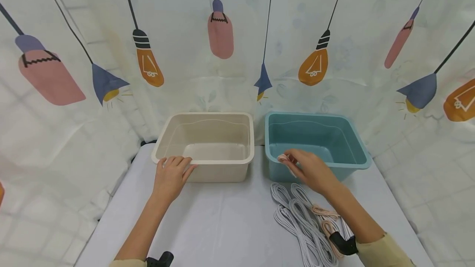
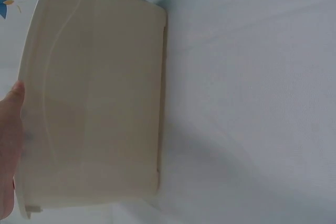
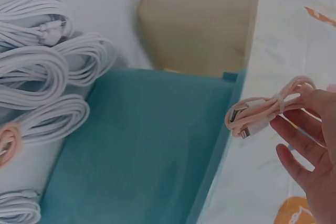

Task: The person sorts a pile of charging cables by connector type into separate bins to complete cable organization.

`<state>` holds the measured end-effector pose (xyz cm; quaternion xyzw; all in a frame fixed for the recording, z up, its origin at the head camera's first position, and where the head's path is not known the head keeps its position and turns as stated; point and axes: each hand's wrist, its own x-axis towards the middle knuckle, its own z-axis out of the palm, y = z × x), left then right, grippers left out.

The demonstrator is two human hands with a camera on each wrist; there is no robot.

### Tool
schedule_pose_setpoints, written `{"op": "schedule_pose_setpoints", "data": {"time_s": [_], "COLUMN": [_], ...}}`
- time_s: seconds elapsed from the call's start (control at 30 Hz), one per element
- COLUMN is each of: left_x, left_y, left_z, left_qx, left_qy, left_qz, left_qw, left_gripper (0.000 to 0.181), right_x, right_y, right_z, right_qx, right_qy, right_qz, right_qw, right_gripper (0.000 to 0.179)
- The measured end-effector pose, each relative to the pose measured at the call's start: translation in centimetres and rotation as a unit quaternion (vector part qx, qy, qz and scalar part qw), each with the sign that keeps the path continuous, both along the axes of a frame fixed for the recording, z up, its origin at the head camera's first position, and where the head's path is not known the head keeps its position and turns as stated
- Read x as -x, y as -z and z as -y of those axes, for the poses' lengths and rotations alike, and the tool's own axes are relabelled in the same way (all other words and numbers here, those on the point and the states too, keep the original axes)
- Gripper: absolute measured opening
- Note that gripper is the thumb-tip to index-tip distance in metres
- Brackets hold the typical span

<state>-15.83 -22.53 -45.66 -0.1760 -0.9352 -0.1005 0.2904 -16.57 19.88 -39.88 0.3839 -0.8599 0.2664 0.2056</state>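
Observation:
My right hand (image 1: 311, 170) pinches a coiled pink charging cable (image 3: 281, 103) between thumb and fingers, at the near rim of the teal bin (image 1: 361, 163). In the right wrist view the bundle has a tie round its middle, and its metal plug ends show. My left hand (image 1: 173, 176) rests on the near rim of the cream bin (image 1: 219, 172), fingers over the edge and thumb on the outer side. On the table in front of the teal bin lies a pile of coiled white cables (image 1: 300, 221), with pink cable coils (image 1: 328, 219) among them, partly behind my right forearm.
Both bins stand side by side at the back of the white table (image 1: 219, 226), a narrow gap between them. Behind them hangs a pale curtain (image 1: 237, 81) printed with lamps and bulbs. Black wrist straps (image 1: 343, 243) sit at both wrists.

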Motion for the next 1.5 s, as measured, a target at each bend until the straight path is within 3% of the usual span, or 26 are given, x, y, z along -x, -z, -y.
{"op": "schedule_pose_setpoints", "data": {"time_s": [0.1, 0.33, 0.67, 0.73, 0.9, 1.5], "left_x": [0.0, -0.1, 0.1, 0.1, 0.0, 0.2], "left_y": [0.0, 0.0, 0.0, 0.1, -0.2, 0.0], "left_z": [0.0, -0.1, -0.1, 0.0, 0.1, -0.1], "left_qx": [-0.003, -0.009, -0.010, -0.010, -0.010, -0.013], "left_qy": [0.003, 0.005, 0.007, 0.007, 0.000, -0.008], "left_qz": [-0.006, 0.002, -0.012, -0.014, -0.005, 0.017], "left_qw": [1.0000, 0.9999, 0.9998, 0.9998, 0.9999, 0.9997], "left_gripper": [0.079, 0.070, 0.081, 0.074, 0.031, 0.028], "right_x": [0.5, 1.5, 3.2, 3.5, 4.5, 7.8], "right_y": [-0.6, -2.2, -3.5, -3.7, -4.4, -5.7], "right_z": [0.6, 2.0, 3.5, 3.9, 5.0, 8.6], "right_qx": [0.000, -0.005, -0.009, -0.013, -0.013, -0.029], "right_qy": [0.001, 0.013, 0.018, 0.018, 0.019, 0.017], "right_qz": [-0.003, 0.021, 0.048, 0.056, 0.084, 0.115], "right_qw": [1.0000, 0.9997, 0.9986, 0.9982, 0.9962, 0.9928], "right_gripper": [0.014, 0.019, 0.009, 0.009, 0.012, 0.020]}}
